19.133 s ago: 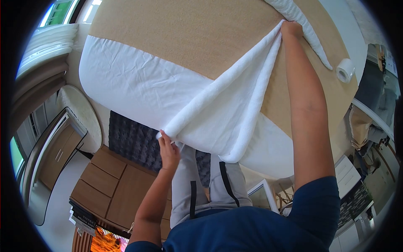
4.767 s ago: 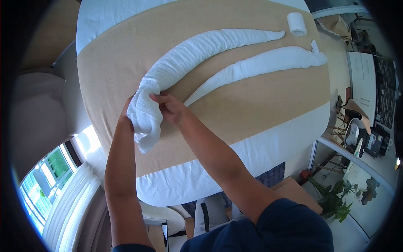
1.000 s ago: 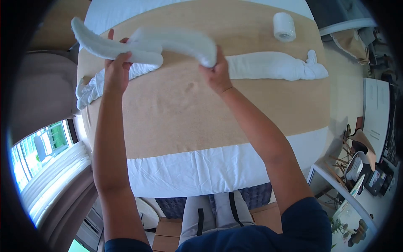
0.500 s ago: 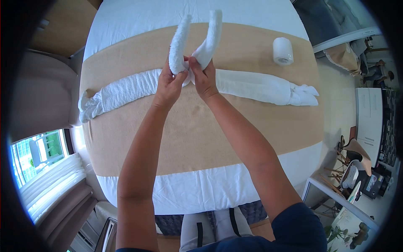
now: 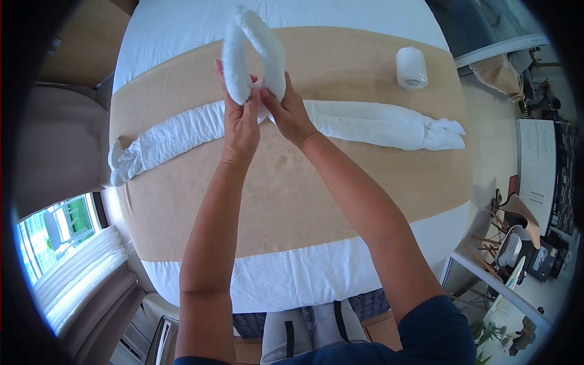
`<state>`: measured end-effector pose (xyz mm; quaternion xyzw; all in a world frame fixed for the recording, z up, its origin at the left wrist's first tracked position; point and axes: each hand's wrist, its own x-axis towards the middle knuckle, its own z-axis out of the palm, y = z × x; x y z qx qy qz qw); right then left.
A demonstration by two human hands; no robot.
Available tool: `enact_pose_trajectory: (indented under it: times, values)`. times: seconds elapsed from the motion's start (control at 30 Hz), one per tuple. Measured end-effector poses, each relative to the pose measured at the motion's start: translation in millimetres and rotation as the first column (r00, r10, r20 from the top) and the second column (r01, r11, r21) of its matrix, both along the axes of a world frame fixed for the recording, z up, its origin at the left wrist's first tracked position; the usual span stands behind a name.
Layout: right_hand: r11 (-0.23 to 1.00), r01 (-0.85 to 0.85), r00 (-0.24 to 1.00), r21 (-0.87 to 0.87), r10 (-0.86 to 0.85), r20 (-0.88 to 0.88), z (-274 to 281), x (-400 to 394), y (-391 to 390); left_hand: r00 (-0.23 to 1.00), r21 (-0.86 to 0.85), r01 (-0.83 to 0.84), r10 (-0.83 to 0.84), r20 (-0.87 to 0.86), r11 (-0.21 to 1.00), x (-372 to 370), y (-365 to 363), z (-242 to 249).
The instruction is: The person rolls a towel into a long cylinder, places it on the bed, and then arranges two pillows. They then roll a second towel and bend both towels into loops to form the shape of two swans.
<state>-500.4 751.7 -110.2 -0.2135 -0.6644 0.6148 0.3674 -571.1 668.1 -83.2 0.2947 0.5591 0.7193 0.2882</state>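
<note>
My left hand (image 5: 241, 125) and my right hand (image 5: 292, 115) are close together over the bed, both closed on the lower part of a narrow white rolled towel (image 5: 272, 52). Its two arms rise from my hands and meet at the top, leaving a gap between them. Behind my hands, a textured white towel roll (image 5: 179, 134) stretches left and a smoother white towel roll (image 5: 365, 125) stretches right, each with a bunched outer end. My hands hide where these two rolls come together.
A beige runner (image 5: 286, 207) crosses the white bed (image 5: 304, 274). A thick white roll (image 5: 412, 68) stands at the far right of the runner. A grey padded seat (image 5: 61, 140) is on the left, and a chair (image 5: 517, 216) is off to the right.
The towel's two raised arms, apart before, have tilted left and now touch at their tops. My hands have shifted slightly left, and some left-hand fingers have straightened.
</note>
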Motion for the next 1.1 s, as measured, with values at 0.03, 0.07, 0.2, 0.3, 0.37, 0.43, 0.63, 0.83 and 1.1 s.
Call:
enact_pose_trajectory:
  times: [0.03, 0.07, 0.2, 0.3, 0.37, 0.43, 0.63, 0.83, 1.1]
  values:
    - [0.999, -0.035, 0.999, -0.032, 0.035, 0.002, 0.1, -0.6, 0.6, 1.000, 0.000, 0.000, 0.000, 0.000, 1.000, 0.7, -0.1, -0.1]
    - [0.995, -0.071, 0.997, -0.065, 0.071, 0.002, 0.4, -0.2, 1.6, 0.999, 0.000, 0.003, -0.003, -0.053, 1.000, 3.1, 0.3, -0.1]
    - [0.982, -0.163, 0.985, 0.098, 0.156, 0.074, 14.0, 8.3, 13.4, 0.992, 0.014, 0.016, -0.014, -0.127, 1.000, 3.3, 0.6, 1.7]
    - [0.953, 0.011, 0.999, 0.304, 0.005, -0.054, 38.4, 7.5, 18.0, 0.992, 0.056, 0.059, -0.052, -0.117, 0.997, -0.1, 3.2, -5.7]
    - [0.914, 0.158, 0.961, 0.373, -0.056, -0.270, 75.0, -0.9, 15.9, 0.996, 0.080, 0.055, -0.049, -0.074, 0.995, 1.8, 5.0, -9.7]
    - [0.905, 0.089, 0.988, 0.417, -0.029, -0.149, 89.0, -1.0, 18.1, 0.998, 0.104, 0.055, -0.052, -0.030, 0.993, 1.9, 8.6, -13.8]
    - [0.969, -0.015, 0.999, 0.246, 0.005, 0.040, 97.5, 0.9, 15.5, 0.985, 0.064, 0.084, -0.073, -0.157, 0.994, -3.2, 18.1, -16.8]
    - [0.977, -0.034, 0.999, 0.209, 0.030, 0.018, 93.6, -0.9, 15.4, 0.903, -0.048, 0.168, -0.173, -0.394, 0.985, -10.0, 15.4, -7.9]
    - [0.989, 0.052, 0.995, 0.142, -0.063, 0.071, 88.2, 2.6, 22.8, 0.473, -0.833, -0.335, -0.686, -0.553, 0.441, -120.4, -66.6, -38.1]
